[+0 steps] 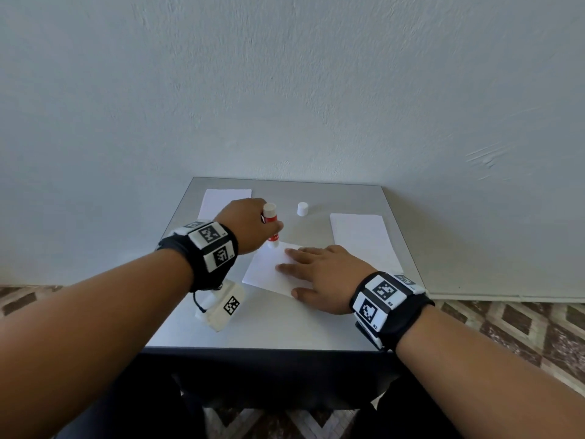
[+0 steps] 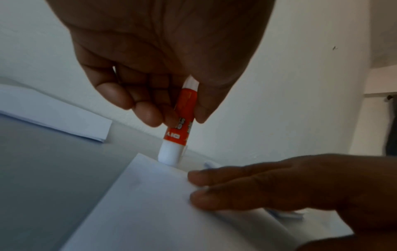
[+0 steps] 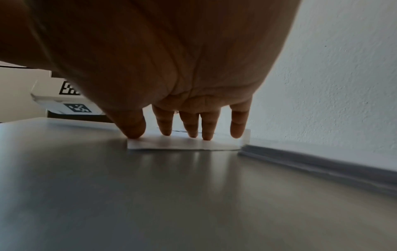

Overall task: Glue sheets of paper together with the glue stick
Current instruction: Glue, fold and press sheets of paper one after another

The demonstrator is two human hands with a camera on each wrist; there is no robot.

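A white sheet of paper (image 1: 269, 270) lies in the middle of the grey table (image 1: 285, 327). My right hand (image 1: 316, 274) rests flat on it, fingers spread and straight, pressing it down (image 3: 189, 129). My left hand (image 1: 253, 226) grips a red-and-white glue stick (image 1: 271, 223), held nearly upright. Its lower white end (image 2: 169, 155) meets the sheet's (image 2: 150, 203) far corner. In the left wrist view my fingers and thumb curl round the glue stick's red barrel (image 2: 184, 110). The right hand's fingertips (image 2: 199, 185) lie just to the right of it.
The glue stick's white cap (image 1: 302, 209) stands at the back of the table. Another white sheet (image 1: 221, 201) lies at the back left, and a further one (image 1: 364, 239) on the right. A wall rises right behind the table. Patterned floor shows either side.
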